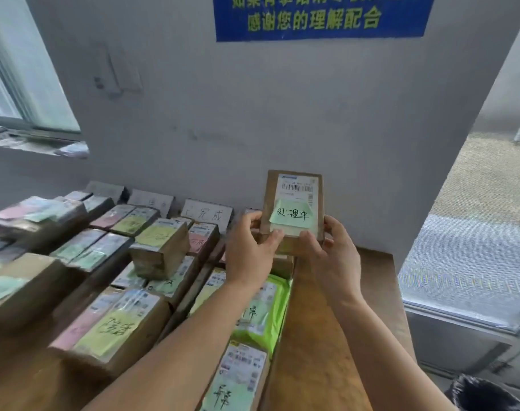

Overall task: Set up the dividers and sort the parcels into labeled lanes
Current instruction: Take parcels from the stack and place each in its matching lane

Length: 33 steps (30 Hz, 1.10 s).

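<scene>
Left hand (pixel 250 253) and right hand (pixel 333 254) each pinch a lower corner of a small brown parcel (pixel 293 209), held upright, long axis vertical, above the table's (pixel 371 280) right end. Its green note (pixel 291 216) faces the camera. The lane cards (pixel 207 214) stand against the wall to the left; the left hand is nearer them.

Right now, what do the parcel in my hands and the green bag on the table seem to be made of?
Held parcel: likely matte brown cardboard, judging by its stiff straight edges, with a paper label and green note stuck on. Green bag: probably thin plastic film; it looks wrinkled and slightly glossy.
</scene>
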### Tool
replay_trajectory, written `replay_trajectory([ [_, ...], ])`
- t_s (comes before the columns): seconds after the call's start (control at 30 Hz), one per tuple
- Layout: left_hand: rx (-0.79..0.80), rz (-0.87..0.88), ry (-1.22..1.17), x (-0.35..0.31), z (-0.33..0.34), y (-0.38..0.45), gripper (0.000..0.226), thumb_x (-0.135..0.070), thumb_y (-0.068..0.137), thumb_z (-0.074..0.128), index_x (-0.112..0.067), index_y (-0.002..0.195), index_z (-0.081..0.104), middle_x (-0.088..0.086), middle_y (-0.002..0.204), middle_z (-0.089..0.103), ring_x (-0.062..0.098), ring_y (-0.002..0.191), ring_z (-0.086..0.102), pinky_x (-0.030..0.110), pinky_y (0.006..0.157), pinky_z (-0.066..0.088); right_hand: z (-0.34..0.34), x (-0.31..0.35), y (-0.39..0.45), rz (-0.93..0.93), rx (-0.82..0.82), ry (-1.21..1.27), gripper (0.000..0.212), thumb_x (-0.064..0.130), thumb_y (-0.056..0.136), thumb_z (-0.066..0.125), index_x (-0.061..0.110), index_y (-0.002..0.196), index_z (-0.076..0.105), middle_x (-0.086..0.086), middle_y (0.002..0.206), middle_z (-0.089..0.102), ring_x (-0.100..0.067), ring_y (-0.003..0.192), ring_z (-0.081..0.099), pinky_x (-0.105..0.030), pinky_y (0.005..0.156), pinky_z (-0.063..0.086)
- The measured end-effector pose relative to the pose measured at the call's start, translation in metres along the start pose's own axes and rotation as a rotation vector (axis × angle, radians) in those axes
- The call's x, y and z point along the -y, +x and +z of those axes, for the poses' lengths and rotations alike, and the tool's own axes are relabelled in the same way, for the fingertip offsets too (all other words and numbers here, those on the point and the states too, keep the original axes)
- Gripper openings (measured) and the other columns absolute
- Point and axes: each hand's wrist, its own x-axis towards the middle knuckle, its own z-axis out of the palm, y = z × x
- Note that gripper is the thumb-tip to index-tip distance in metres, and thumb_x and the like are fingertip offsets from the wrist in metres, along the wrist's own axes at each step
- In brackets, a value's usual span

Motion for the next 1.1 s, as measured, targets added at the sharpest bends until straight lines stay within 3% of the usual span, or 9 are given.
replay_trajectory([
  [0.07, -0.029, 0.014, -0.008, 0.001, -0.035, -0.009, 0.031, -0.032, 0.083, 0.071, -0.029, 0.108, 0.054, -0.02, 0.097, 0.059, -0.002, 0.091, 0.058, 0.006, 0.066, 0.041, 0.015, 0.021, -0.023, -0.022, 0.019, 0.011, 0.043, 0.037, 0.087, 0.063, 0.029, 0.128, 0.051, 0.012, 0.113, 0.062, -0.005, 0.097, 0.059, -0.015, 0.071, 0.04],
  [0.17, -0.07, 0.048, 0.002, 0.003, -0.09, -0.025, 0.03, -0.032, 0.083, 0.071, -0.03, 0.107, 0.053, -0.027, 0.09, 0.053, -0.016, 0.085, 0.052, 0.002, 0.062, 0.04, 0.037, 0.053, -0.06, -0.075, 0.053, 0.011, 0.045, 0.039, 0.089, 0.061, 0.027, 0.131, 0.05, 0.011, 0.116, 0.062, -0.007, 0.101, 0.058, -0.015, 0.071, 0.04],
  [0.3, -0.094, 0.055, 0.03, 0.009, -0.161, -0.049, 0.029, -0.033, 0.085, 0.068, -0.034, 0.106, 0.048, -0.028, 0.09, 0.048, -0.012, 0.083, 0.049, 0.008, 0.06, 0.04, 0.068, 0.091, -0.111, -0.132, 0.094, 0.016, 0.043, 0.038, 0.09, 0.06, 0.027, 0.13, 0.049, 0.011, 0.116, 0.061, -0.01, 0.101, 0.059, -0.02, 0.073, 0.046],
  [0.47, -0.138, 0.004, 0.014, 0.024, -0.243, -0.078, 0.028, -0.032, 0.086, 0.068, -0.033, 0.107, 0.05, -0.013, 0.105, 0.058, 0.004, 0.095, 0.055, 0.015, 0.071, 0.045, 0.108, 0.132, -0.174, -0.197, 0.157, 0.024, 0.044, 0.037, 0.09, 0.061, 0.025, 0.131, 0.049, 0.009, 0.115, 0.061, -0.011, 0.102, 0.058, -0.024, 0.077, 0.047],
  [0.63, -0.193, -0.029, 0.064, 0.043, -0.313, -0.096, 0.027, -0.033, 0.086, 0.066, -0.036, 0.106, 0.049, -0.018, 0.1, 0.054, -0.001, 0.087, 0.052, 0.01, 0.064, 0.038, 0.15, 0.163, -0.224, -0.219, 0.224, 0.039, 0.046, 0.038, 0.09, 0.061, 0.024, 0.132, 0.048, 0.007, 0.118, 0.061, -0.01, 0.101, 0.058, -0.009, 0.067, 0.04],
  [0.77, -0.24, -0.09, 0.079, 0.06, -0.352, -0.099, 0.026, -0.031, 0.087, 0.066, -0.038, 0.102, 0.046, -0.019, 0.096, 0.052, 0.005, 0.089, 0.054, 0.017, 0.066, 0.046, 0.182, 0.179, -0.245, -0.222, 0.292, 0.024, 0.054, 0.037, 0.09, 0.061, 0.017, 0.138, 0.043, 0.003, 0.127, 0.057, -0.015, 0.114, 0.054, -0.034, 0.091, 0.05],
  [0.83, -0.256, -0.126, 0.085, 0.071, -0.37, -0.096, 0.026, -0.032, 0.087, 0.065, -0.038, 0.103, 0.046, -0.018, 0.097, 0.051, 0.002, 0.083, 0.054, 0.015, 0.061, 0.044, 0.201, 0.186, -0.251, -0.227, 0.321, 0.01, 0.058, 0.037, 0.09, 0.061, 0.016, 0.14, 0.041, 0.001, 0.131, 0.056, -0.017, 0.118, 0.053, -0.039, 0.094, 0.05],
  [0.97, -0.266, -0.168, 0.102, 0.098, -0.399, -0.084, 0.026, -0.032, 0.087, 0.065, -0.036, 0.105, 0.046, -0.018, 0.096, 0.051, -0.002, 0.079, 0.051, 0.009, 0.056, 0.042, 0.243, 0.193, -0.254, -0.211, 0.38, 0.015, 0.055, 0.033, 0.09, 0.062, 0.014, 0.138, 0.042, 0.0, 0.129, 0.057, -0.014, 0.114, 0.055, -0.026, 0.082, 0.055],
  [1.1, -0.233, -0.222, 0.134, 0.13, -0.426, -0.061, 0.032, -0.032, 0.086, 0.067, -0.028, 0.114, 0.053, -0.014, 0.097, 0.056, 0.009, 0.087, 0.058, 0.031, 0.077, 0.054, 0.289, 0.198, -0.248, -0.205, 0.443, -0.03, 0.045, 0.033, 0.089, 0.064, 0.014, 0.127, 0.047, 0.001, 0.121, 0.061, -0.003, 0.089, 0.053, -0.006, 0.05, 0.043],
])
